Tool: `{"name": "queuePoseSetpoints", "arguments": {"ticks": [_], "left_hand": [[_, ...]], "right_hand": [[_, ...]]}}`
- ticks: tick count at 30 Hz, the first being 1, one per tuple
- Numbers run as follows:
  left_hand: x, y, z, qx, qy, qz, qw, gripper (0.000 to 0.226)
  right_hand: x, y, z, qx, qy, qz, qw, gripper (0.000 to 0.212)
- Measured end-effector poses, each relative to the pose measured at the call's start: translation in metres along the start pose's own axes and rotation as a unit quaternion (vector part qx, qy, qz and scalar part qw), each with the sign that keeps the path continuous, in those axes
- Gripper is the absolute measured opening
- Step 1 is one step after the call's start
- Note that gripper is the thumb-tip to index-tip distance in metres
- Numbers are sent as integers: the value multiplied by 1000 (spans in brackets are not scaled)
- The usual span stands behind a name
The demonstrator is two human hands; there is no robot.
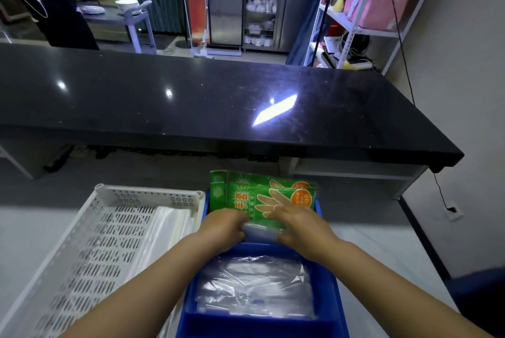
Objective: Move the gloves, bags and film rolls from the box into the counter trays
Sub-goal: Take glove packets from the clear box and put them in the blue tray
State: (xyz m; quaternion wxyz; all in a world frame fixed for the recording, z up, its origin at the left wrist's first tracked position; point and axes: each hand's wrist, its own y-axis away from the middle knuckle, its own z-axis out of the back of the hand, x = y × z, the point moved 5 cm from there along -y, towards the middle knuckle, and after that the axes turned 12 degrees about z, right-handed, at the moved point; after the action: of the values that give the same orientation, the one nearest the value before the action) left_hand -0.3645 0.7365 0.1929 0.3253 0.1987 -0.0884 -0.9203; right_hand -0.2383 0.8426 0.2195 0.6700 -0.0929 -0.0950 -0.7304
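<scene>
A blue divided tray (334,302) sits in front of me on the pale counter. Green glove packs (254,192) stand tilted in its far compartment. My left hand (225,224) and my right hand (296,224) both grip the lower edge of these packs, fingers closed on the clear wrapping between them. Clear plastic bags (254,285) lie flat in the near compartment. A white perforated tray (90,250) stands to the left, touching the blue tray, with a clear film sheet (169,225) along its right side. No box or film rolls are visible.
A black glossy counter (191,102) runs across just beyond the trays. A person in a dark apron (49,1) stands at the far left by a cart with plates (128,7). Metal shelving (363,9) stands at the far right; a wall socket (453,210) is low on the right wall.
</scene>
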Motion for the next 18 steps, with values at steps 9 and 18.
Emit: {"name": "queuePoseSetpoints", "arguments": {"ticks": [9, 18], "left_hand": [[18, 13, 31, -97, -94, -77, 988, 32], [9, 12, 12, -69, -137, -86, 985, 14]], "right_hand": [[6, 2, 3, -53, 26, 46, 997, 26], [12, 6, 6, -74, 96, 106, 987, 16]]}}
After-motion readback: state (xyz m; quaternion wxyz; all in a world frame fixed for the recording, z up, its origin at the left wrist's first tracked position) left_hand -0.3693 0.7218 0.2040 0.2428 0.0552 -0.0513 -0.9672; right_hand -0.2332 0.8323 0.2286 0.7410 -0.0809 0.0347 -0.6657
